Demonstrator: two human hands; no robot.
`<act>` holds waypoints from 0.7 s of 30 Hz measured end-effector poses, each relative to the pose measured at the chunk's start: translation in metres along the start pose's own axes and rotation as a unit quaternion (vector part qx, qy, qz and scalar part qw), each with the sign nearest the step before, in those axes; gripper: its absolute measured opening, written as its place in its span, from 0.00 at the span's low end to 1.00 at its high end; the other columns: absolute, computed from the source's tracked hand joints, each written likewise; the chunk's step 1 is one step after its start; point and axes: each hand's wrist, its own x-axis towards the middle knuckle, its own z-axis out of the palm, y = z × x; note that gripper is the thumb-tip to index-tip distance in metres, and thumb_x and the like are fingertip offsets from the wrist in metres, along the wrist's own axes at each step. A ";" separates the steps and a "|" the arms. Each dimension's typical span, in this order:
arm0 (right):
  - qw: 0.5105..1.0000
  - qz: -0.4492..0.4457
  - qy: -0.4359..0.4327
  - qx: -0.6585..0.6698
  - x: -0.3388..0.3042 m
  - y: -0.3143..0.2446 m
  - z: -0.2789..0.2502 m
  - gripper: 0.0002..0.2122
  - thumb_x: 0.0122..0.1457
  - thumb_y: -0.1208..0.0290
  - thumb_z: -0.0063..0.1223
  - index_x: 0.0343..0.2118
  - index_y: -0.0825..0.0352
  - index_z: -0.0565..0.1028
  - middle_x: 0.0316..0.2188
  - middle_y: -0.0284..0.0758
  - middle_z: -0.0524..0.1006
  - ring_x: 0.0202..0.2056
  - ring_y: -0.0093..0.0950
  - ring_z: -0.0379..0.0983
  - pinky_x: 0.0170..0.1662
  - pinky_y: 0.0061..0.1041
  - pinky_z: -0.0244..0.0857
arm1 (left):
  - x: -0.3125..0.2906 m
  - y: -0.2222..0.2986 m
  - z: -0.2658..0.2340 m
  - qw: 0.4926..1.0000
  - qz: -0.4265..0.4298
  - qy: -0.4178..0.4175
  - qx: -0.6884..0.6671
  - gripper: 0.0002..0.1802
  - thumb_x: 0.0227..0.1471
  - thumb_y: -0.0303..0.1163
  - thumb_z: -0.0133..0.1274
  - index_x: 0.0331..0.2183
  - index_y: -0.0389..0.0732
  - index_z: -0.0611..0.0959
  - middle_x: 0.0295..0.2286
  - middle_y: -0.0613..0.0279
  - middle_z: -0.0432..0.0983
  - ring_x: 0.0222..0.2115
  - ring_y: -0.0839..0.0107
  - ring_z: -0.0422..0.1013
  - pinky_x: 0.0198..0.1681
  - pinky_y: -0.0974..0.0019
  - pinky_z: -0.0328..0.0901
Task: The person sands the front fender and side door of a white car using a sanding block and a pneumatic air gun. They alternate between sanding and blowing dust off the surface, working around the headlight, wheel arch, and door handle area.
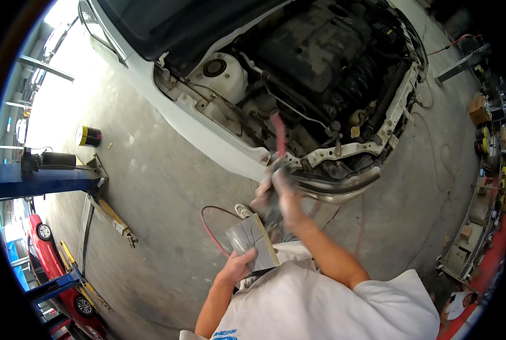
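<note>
My left hand is closed on the near left part of a flat grey rectangular air filter with a pale yellow edge, held level with my shirt front. Beyond it and to its right, my right hand is smeared by motion. Its fingers wrap round a dark tool, too blurred to name exactly. A red hose rises from that tool over the front corner of a white car. The hood is up and the engine lies exposed.
A blue lift post with a yellow arm stands at left. A yellow-black can rests on the floor. Red cars are parked farther left. Shelves with boxes line the right, where another person sits low.
</note>
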 end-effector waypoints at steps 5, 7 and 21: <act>0.991 -0.021 0.121 0.048 0.006 -0.107 -0.038 0.16 0.61 0.56 0.50 0.42 0.63 0.69 0.25 0.28 0.70 0.27 0.21 0.67 0.21 0.15 0.60 | -0.013 0.002 -0.019 0.982 -0.017 0.042 0.186 0.26 0.56 0.40 0.54 0.51 0.34 0.71 0.43 0.62 0.73 0.42 0.71 0.69 0.44 0.66 0.66; 0.994 0.022 0.102 -0.031 0.004 -0.124 -0.059 0.14 0.62 0.59 0.50 0.40 0.65 0.70 0.25 0.29 0.71 0.26 0.22 0.68 0.20 0.16 0.61 | -0.014 -0.004 -0.032 0.969 -0.033 0.063 0.238 0.21 0.57 0.39 0.53 0.47 0.36 0.75 0.39 0.67 0.74 0.38 0.76 0.68 0.41 0.69 0.65; 0.928 0.312 0.023 -0.202 0.020 -0.049 -0.026 0.13 0.62 0.60 0.50 0.36 0.67 0.69 0.19 0.24 0.65 0.18 0.15 0.62 0.15 0.12 0.55 | -0.007 -0.068 -0.071 0.914 0.119 0.278 0.272 0.20 0.53 0.41 0.54 0.37 0.32 0.80 0.28 0.61 0.78 0.30 0.73 0.70 0.36 0.64 0.65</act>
